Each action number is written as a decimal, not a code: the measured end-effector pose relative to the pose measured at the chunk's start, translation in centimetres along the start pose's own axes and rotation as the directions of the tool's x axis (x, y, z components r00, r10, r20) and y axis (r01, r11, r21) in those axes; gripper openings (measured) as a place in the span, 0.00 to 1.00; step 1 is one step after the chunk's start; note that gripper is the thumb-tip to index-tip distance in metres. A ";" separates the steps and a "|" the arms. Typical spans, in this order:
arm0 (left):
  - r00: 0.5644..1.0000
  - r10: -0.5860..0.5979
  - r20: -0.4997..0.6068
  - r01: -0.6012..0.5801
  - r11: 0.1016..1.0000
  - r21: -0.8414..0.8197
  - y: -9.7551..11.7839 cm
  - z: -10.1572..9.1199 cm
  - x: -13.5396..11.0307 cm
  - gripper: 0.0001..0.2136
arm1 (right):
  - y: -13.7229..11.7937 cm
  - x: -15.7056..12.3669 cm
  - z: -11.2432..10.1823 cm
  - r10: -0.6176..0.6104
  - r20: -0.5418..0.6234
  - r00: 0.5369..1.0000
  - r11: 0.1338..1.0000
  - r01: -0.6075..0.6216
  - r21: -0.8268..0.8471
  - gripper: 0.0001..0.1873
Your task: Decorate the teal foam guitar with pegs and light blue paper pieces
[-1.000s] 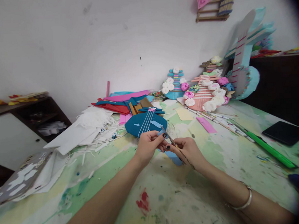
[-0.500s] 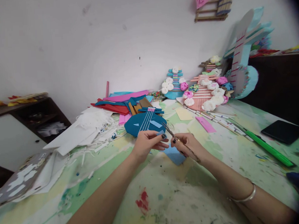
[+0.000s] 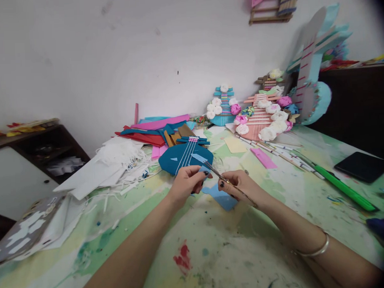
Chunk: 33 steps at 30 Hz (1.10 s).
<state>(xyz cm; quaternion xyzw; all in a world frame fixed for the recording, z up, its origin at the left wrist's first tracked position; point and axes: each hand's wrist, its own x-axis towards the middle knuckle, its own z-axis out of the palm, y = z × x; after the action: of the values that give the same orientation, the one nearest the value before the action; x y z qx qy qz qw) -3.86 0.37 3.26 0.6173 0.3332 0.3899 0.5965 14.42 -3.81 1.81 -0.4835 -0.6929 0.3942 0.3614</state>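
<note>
Between thumb and fingers, my left hand (image 3: 189, 180) pinches a small piece of blue paper (image 3: 205, 169). My right hand (image 3: 240, 185) is closed on a pair of scissors (image 3: 220, 175), whose blades point up and left, close to that piece. Behind my hands lies a dark blue lute-shaped craft piece (image 3: 170, 157) with white strings, and light blue paper scraps (image 3: 199, 158) rest on it. A larger blue paper sheet (image 3: 224, 198) lies on the table below my hands. Whether the blades touch the held paper I cannot tell.
White sheets and shredded paper (image 3: 116, 160) lie at left, coloured paper (image 3: 159, 124) behind. Flower-decorated lute crafts (image 3: 257, 124) stand against the wall. Pencils (image 3: 284, 155), a green cutter-like tool (image 3: 347, 192) and a black tablet-like object (image 3: 363, 167) are at right.
The fingers of my left hand have curled in more around the blue paper. The scissor tips have come nearer to it. The view has shifted slightly.
</note>
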 end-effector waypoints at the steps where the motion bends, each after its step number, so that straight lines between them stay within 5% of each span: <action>1: 1.000 0.009 -0.005 -0.008 1.000 0.010 0.0 0.0 0.0 0.07 | 0.0 0.0 0.0 -0.005 0.009 1.000 1.000 0.005 -0.002 0.21; 33: 0.998 0.029 0.049 -0.031 0.999 0.038 -0.2 0.0 0.0 0.08 | -0.1 0.0 0.5 0.055 -0.011 0.998 0.998 -0.055 -0.011 0.23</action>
<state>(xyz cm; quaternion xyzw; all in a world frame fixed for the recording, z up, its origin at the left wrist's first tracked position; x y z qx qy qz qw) -3.87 0.45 3.01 0.6431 0.3168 0.3771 0.5864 13.97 -3.92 1.68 -0.5066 -0.6796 0.3976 0.3514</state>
